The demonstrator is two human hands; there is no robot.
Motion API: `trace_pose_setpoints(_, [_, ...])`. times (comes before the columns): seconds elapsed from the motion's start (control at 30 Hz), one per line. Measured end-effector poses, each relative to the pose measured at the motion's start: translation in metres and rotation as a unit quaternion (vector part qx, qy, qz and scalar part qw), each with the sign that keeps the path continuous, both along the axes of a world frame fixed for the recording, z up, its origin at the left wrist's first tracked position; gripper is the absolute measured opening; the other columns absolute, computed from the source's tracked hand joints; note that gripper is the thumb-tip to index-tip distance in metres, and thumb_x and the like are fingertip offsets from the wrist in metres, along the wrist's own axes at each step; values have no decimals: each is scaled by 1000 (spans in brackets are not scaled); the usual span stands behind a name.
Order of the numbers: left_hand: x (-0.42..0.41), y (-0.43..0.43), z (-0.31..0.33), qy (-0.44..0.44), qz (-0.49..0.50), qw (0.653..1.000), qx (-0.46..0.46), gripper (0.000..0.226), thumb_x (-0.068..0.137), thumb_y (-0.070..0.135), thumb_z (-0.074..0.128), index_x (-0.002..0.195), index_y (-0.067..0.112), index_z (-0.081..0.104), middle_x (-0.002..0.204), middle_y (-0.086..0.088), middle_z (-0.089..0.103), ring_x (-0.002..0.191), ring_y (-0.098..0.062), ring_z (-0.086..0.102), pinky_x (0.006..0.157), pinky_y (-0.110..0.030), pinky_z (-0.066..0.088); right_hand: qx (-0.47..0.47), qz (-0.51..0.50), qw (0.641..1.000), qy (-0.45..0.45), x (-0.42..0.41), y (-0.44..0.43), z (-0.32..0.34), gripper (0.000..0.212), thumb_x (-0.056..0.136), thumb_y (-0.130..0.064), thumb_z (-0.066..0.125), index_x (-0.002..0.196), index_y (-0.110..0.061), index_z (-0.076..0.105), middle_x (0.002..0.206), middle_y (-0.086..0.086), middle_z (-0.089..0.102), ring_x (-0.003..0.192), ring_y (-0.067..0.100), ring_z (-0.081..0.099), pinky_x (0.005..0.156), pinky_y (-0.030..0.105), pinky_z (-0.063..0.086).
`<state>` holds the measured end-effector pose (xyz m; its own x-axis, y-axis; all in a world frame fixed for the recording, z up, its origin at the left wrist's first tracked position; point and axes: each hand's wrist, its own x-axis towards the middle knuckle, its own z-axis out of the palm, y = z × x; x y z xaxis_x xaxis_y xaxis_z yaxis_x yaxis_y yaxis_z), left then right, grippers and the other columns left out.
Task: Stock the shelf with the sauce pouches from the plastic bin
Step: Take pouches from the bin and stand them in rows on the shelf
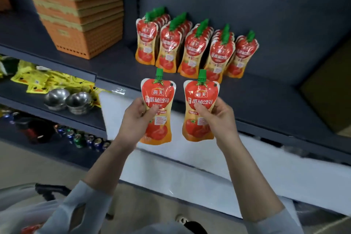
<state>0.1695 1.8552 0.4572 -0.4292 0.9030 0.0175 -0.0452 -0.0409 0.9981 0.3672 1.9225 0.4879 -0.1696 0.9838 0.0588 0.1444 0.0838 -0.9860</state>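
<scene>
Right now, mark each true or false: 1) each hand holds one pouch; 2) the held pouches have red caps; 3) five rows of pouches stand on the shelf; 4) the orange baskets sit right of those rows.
1) True: the left hand grips the left pouch and the right hand grips the right pouch.
2) False: both caps are green.
3) True: five rows of pouches stand upright on the shelf.
4) False: the orange baskets are stacked to their left.
</scene>
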Motion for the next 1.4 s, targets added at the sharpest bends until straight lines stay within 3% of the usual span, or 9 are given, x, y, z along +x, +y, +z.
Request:
trace_pose_setpoints(0.23, [51,78,37,39,-16,999,32,19,91,32,63,108,27,57,102,15,68,89,0,68,72,-18,53,29,-48,998,-7,74,85,49,19,80,-22,82,98,-24,76,96,-5,78,94,16,74,86,43,59])
trace_pose_setpoints(0.33, [66,106,44,37,-13,998,46,29,90,31,64,117,23,56,111,9,68,101,-8,66,86,-31,53,13,-63,998,-9,99,128,58,19,80,-19,82,98,-23,75,97,-4,78,92,14,74,84,39,59])
trace_pose_setpoints(0.47, [79,137,44,34,-16,998,50,32,91,30,63,121,21,55,115,7,68,105,-9,66,90,-35,53,-3,-75,997,-4,122,181,56,20,84,-15,78,103,-18,73,98,-2,76,93,17,73,73,32,58])
trace_pose_setpoints(0.63, [94,166,41,17,-17,998,62,31,92,23,63,121,16,55,113,4,70,103,-11,68,81,-27,57,-26,-69,997,10,131,230,49,24,88,-14,75,110,-16,68,95,-6,72,83,8,69,58,20,53])
trace_pose_setpoints(0.9, [105,192,34,11,6,997,70,33,91,17,63,123,12,54,113,0,69,101,-14,69,76,-24,59,-32,-60,997,32,120,288,30,25,91,-15,71,115,-17,64,107,-3,69,90,7,66,72,25,54])
trace_pose_setpoints(1.07, [106,201,29,49,9,996,68,35,91,17,62,123,8,52,117,-4,67,106,-17,67,84,-32,58,-21,-63,997,30,110,310,23,32,89,-18,74,119,-17,64,118,2,70,107,19,67,95,44,55])
trace_pose_setpoints(1.27, [113,206,27,60,3,996,62,36,90,19,64,123,9,52,118,-3,67,108,-16,66,89,-40,56,-13,-69,998,9,105,320,21,37,89,-24,74,124,-17,63,119,1,69,108,19,66,99,47,54])
trace_pose_setpoints(1.4, [124,207,28,53,-11,996,67,33,90,18,63,120,11,52,117,-1,67,106,-13,66,86,-31,58,-2,-80,997,-8,102,318,19,36,88,-29,75,121,-21,63,119,0,69,110,19,65,99,48,53])
